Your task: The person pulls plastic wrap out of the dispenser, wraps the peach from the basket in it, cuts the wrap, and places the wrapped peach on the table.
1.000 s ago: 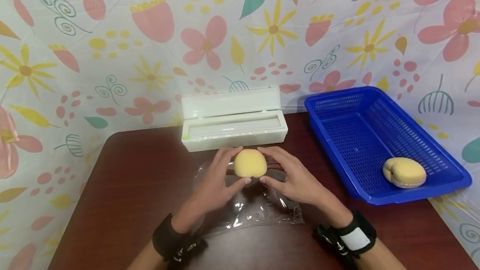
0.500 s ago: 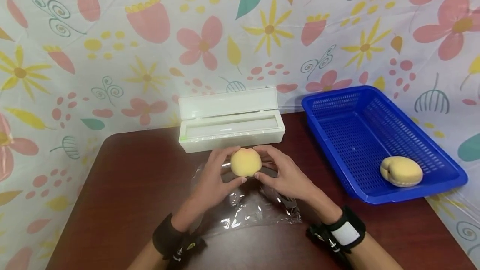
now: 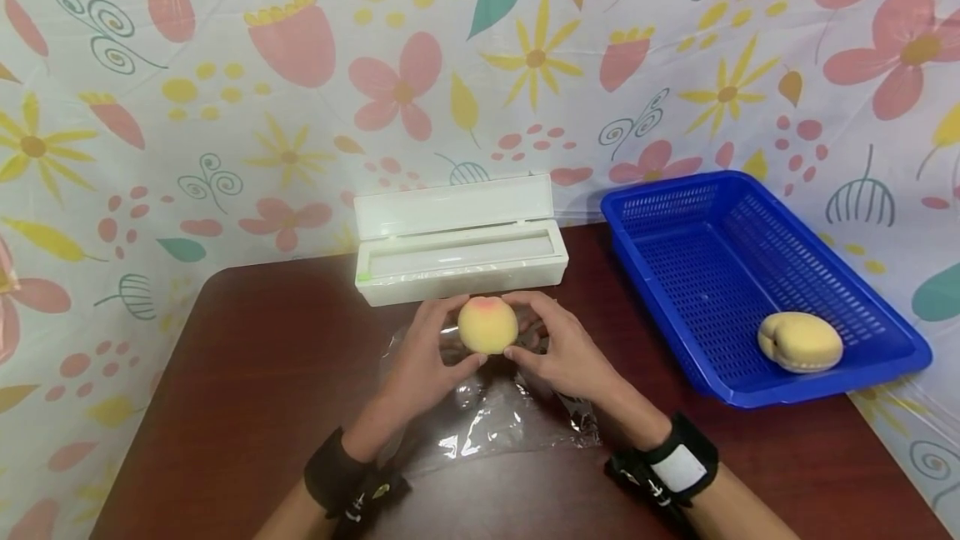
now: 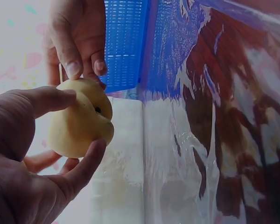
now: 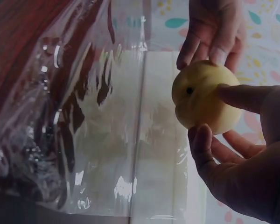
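Note:
A yellow peach with a pinkish top is held between both hands above the table. My left hand grips its left side, thumb toward me and fingers behind. On the opposite side, my right hand pinches it the same way. Both wrist views show the peach's crease and a small dark hole, in the left wrist view and the right wrist view alike. Beneath the hands, a sheet of clear plastic wrap lies crinkled on the dark wooden table.
A white wrap dispenser box with its lid raised stands behind the hands. To the right is a blue perforated basket holding another yellow peach. A flower-patterned cloth hangs behind the table.
The peach has been tilted between the fingers, so its pinkish top now shows. Both hands keep their hold, and the right hand has shifted slightly left in view.

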`<state>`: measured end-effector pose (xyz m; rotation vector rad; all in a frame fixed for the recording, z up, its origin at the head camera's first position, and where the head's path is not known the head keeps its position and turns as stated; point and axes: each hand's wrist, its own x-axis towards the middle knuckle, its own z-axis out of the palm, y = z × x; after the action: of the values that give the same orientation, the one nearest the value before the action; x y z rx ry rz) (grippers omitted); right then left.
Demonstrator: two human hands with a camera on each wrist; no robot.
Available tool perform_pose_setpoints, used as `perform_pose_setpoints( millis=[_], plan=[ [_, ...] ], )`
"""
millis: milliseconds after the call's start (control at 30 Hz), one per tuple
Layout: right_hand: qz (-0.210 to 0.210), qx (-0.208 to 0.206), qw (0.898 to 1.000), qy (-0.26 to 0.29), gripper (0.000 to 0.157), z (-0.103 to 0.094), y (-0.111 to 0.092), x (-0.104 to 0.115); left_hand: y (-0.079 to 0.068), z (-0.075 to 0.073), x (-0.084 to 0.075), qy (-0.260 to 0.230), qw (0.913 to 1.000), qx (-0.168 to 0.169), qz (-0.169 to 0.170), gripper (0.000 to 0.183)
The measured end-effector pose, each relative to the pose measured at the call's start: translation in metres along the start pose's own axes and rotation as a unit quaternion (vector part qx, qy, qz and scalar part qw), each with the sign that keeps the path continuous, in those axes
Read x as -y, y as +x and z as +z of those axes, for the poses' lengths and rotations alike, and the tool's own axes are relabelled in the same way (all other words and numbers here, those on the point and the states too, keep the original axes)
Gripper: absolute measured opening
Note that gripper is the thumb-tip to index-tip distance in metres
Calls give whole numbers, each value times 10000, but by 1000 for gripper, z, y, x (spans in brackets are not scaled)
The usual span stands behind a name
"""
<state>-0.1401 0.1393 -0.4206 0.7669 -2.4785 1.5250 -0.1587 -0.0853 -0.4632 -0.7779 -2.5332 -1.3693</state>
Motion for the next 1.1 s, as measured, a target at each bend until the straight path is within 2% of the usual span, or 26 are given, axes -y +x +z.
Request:
perform_pose_setpoints(
  millis=[100,200,467,733,1100],
  plan=[
    [-79,-54,9999,62,61,2,0,-1,-1,-1,0,405,9991,-115,-44,77],
    [-175,-47,9996,194,61,3,0,-4,0,0,1,463,9988,-166,-83,76],
    [-175,86,9974,692,65,6,-1,-11,1,4,8,-40,9994,-299,-197,75],
    [117,477,9914,1215,73,12,-2,-19,0,5,14,-593,9969,-435,-274,68],
    [204,761,9875,1366,74,18,-3,-22,-1,8,22,-600,9967,-477,-262,62]
  ],
)
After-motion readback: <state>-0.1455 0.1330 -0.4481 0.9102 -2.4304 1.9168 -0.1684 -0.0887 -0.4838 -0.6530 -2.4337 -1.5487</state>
